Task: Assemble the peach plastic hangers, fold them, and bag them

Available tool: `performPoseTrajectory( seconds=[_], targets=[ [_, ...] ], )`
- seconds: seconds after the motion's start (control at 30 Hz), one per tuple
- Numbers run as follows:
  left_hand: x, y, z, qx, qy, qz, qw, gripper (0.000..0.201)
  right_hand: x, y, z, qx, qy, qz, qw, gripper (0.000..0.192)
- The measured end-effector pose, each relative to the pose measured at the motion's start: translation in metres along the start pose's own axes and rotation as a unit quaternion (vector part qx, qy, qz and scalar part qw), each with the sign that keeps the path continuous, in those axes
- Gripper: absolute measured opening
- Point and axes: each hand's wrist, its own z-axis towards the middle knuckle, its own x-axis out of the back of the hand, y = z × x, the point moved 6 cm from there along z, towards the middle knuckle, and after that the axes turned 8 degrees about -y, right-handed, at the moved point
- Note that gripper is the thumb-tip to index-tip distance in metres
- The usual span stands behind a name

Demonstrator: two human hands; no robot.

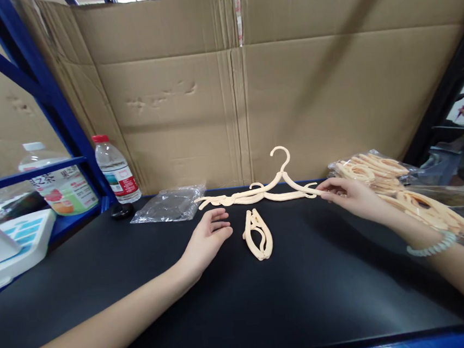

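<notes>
My right hand [343, 193] pinches one arm end of an unfolded cream plastic hanger [274, 181], whose hook points upward. Behind and below it, another unfolded hanger [248, 198] lies at the back of the black table [236, 305]; the two overlap. A folded hanger [257, 236] lies flat in the middle of the table, in front of them. To its left my left hand [211, 236] hovers with fingers apart and nothing in it, close to the left ends of the unfolded hangers.
Bagged folded hangers [419, 200] are piled on the right. A clear plastic bag [171, 204], a red-capped bottle [117, 171] and a black round object [122, 211] sit at the back left. Cardboard [176, 103] walls the rear. Beyond a blue frame stands a white tray [37, 242].
</notes>
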Motion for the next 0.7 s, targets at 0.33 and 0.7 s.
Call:
performPoseTrajectory(
  seconds=[0.33,0.7],
  targets=[
    [-0.002,0.004,-0.004,-0.033,0.005,-0.021,0.999,0.067,-0.016,-0.026,-0.006,-0.005,-0.086,0.036,0.996,0.022],
    [-0.006,0.004,-0.002,-0.104,-0.067,0.058,0.991,0.064,-0.032,-0.036,-0.01,0.049,-0.104,0.004,0.993,0.013]
  ],
)
